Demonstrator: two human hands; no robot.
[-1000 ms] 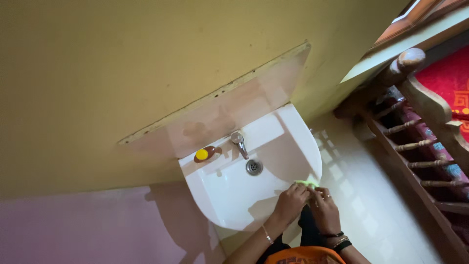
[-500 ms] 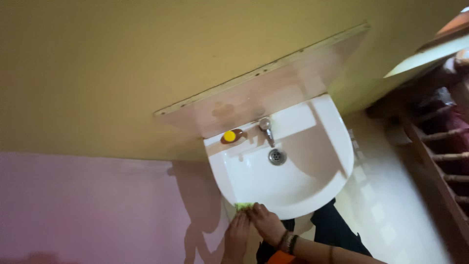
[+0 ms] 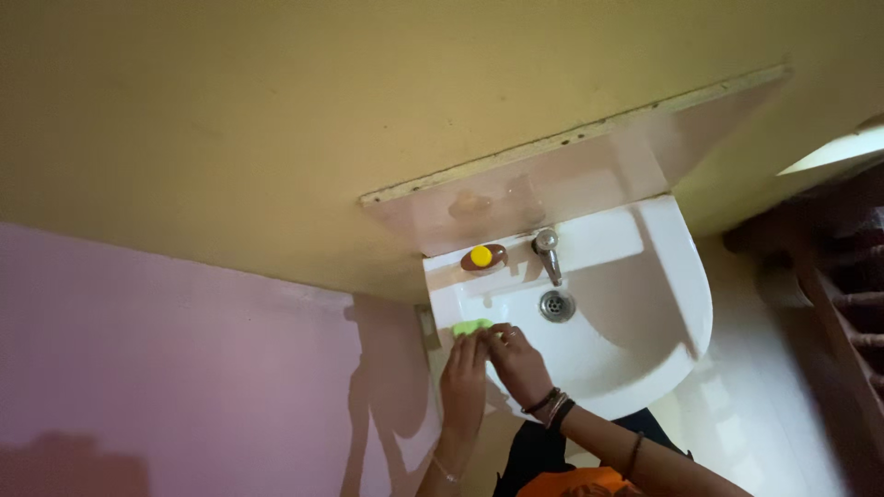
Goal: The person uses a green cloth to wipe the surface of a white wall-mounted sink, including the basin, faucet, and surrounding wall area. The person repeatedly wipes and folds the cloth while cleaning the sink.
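Hands first: your left hand (image 3: 463, 373) and right hand (image 3: 518, 364) sit side by side at the left rim of the white basin (image 3: 645, 313), fingers pressed down on a small green scrub pad (image 3: 471, 327) that lies on that rim. Both hands seem to be flat or lightly curled on the pad, though the dim light makes the grip hard to read, so you cannot tell how firmly either one holds it. Just left of your hands the rim ends against the pink wall (image 3: 184, 350), so little room remains that way; the bowl to the right is open as far as the drain (image 3: 556, 305) and the tap (image 3: 548, 253). A brown soap dish with a yellow piece (image 3: 482, 257) stands on the back ledge, apart from your hands. Your forearms are cut off by the bottom edge, and the right side of the room is too dark to make out. Half a second ago the pad was at the front rim; it has since travelled up the left side.
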